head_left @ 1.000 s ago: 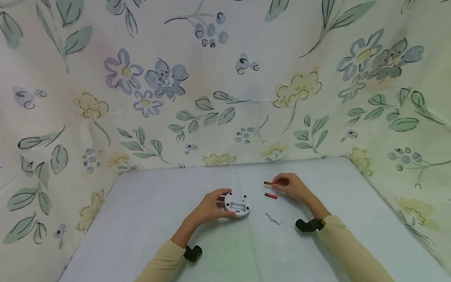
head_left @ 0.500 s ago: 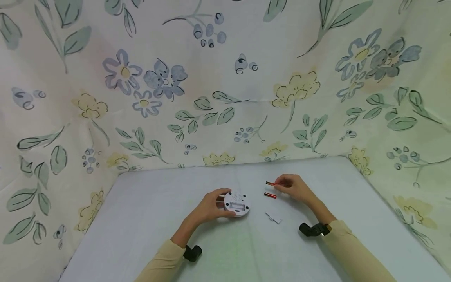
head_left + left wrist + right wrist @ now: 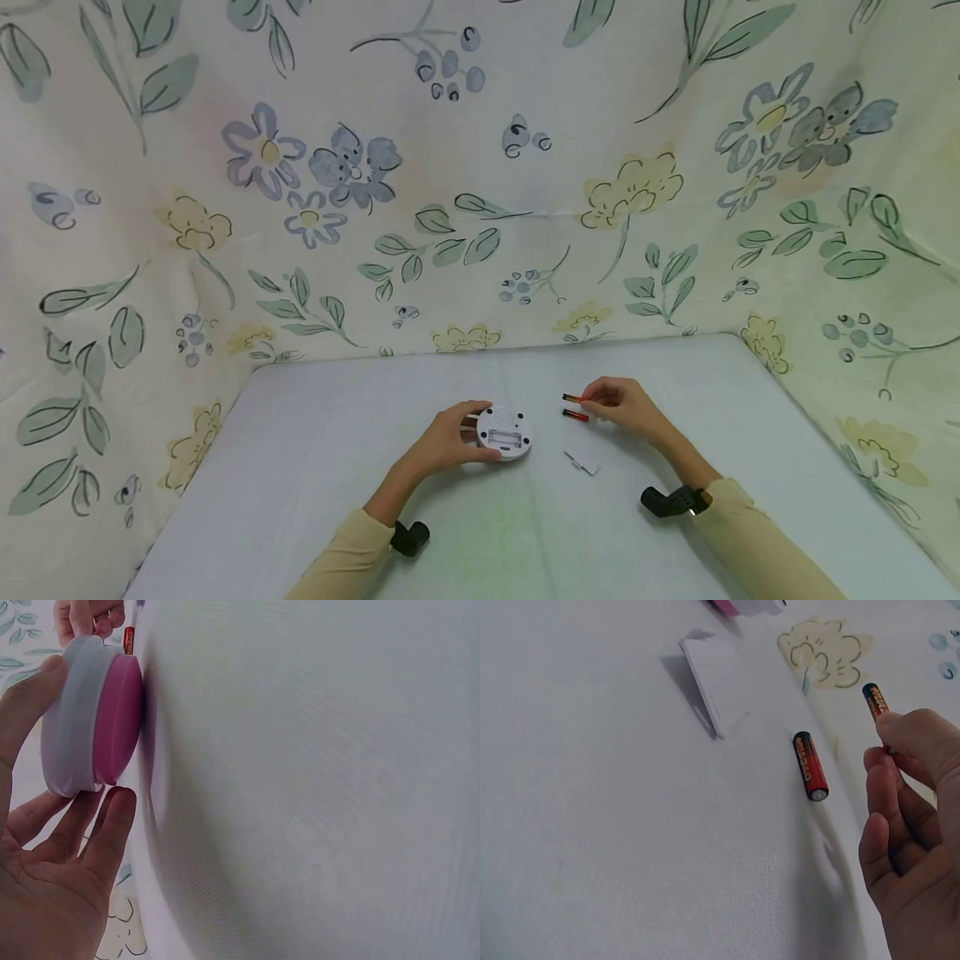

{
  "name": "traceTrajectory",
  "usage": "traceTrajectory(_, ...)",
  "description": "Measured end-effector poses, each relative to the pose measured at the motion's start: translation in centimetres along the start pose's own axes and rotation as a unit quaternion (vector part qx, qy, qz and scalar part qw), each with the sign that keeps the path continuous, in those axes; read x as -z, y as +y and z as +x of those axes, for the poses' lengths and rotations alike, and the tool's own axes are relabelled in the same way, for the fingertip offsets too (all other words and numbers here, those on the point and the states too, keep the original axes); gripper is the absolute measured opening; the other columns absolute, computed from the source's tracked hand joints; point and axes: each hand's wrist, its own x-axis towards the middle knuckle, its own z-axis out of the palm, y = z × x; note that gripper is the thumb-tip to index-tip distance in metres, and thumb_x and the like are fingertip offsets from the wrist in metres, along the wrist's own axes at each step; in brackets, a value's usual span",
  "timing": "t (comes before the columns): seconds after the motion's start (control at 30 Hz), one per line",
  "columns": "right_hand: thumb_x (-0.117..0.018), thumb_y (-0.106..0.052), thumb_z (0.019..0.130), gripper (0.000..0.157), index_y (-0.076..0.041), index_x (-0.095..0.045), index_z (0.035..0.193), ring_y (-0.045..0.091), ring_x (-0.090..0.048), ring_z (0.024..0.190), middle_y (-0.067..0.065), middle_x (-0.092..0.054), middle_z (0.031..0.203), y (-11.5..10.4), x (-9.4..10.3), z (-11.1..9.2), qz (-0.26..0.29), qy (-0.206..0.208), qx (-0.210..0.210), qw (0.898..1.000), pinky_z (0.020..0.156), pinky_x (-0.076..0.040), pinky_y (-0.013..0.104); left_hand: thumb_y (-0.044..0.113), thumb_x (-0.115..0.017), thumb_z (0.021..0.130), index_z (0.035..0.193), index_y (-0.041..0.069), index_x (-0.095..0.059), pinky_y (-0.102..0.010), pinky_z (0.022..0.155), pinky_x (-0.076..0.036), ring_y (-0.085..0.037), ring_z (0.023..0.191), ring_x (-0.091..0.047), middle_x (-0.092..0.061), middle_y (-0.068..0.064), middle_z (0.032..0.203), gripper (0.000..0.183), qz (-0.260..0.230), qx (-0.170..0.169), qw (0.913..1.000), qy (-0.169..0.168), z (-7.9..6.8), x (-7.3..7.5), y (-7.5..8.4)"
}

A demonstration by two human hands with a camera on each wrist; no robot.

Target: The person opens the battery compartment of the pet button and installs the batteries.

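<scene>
With thumb and fingers my left hand (image 3: 446, 440) grips a round white device (image 3: 504, 433) by its left rim. Its underside faces up in the head view, with speaker holes, dark feet and a battery slot that holds no battery. A pink face (image 3: 120, 716) shows below the white body in the left wrist view. My right hand (image 3: 624, 406) pinches a red and black battery (image 3: 875, 701) by one end, raised off the table. Below it a second battery (image 3: 811, 766) lies on the white surface. Nearer me lies a white battery cover (image 3: 582, 462).
The white-covered table (image 3: 337, 417) ends at the back against a hanging flowered cloth (image 3: 480, 167). Black cameras sit on both wrists, the right wrist camera (image 3: 671, 502) close above the table.
My right hand has come slightly nearer me with its battery, closer to the battery on the table. The left hand and the white device stay in place.
</scene>
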Motion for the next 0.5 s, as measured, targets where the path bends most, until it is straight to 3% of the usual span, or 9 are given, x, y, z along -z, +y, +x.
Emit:
traceTrajectory(0.27, -0.077, -0.009, 0.092, 0.013, -0.002, -0.072, 0.101, 0.037, -0.064, 0.074, 0.015, -0.071, 0.09, -0.3, -1.3, 0.3, 0.015, -0.014, -0.009, 1.0, 0.06, -0.054, 0.03, 0.02, -0.09, 0.08, 0.144, 0.0, -0.052, -0.041, 0.095, -0.053, -0.033, 0.115, -0.06, -0.057, -0.016, 0.135, 0.077, 0.0, -0.004, 1.0, 0.002, 0.0, 0.0, 0.0)
traceTrajectory(0.5, -0.077, -0.008, 0.092, 0.011, -0.003, -0.071, 0.101, 0.028, -0.064, 0.074, 0.01, -0.07, 0.09, -0.8, -2.5, 0.6, 0.014, -0.023, 0.007, 1.0, 0.062, -0.055, 0.027, 0.022, -0.09, 0.08, 0.145, 0.003, -0.052, -0.037, 0.095, -0.053, -0.028, 0.115, -0.06, -0.057, -0.012, 0.135, 0.077, -0.003, 0.01, 0.9999, 0.002, 0.0, 0.0, 0.0)
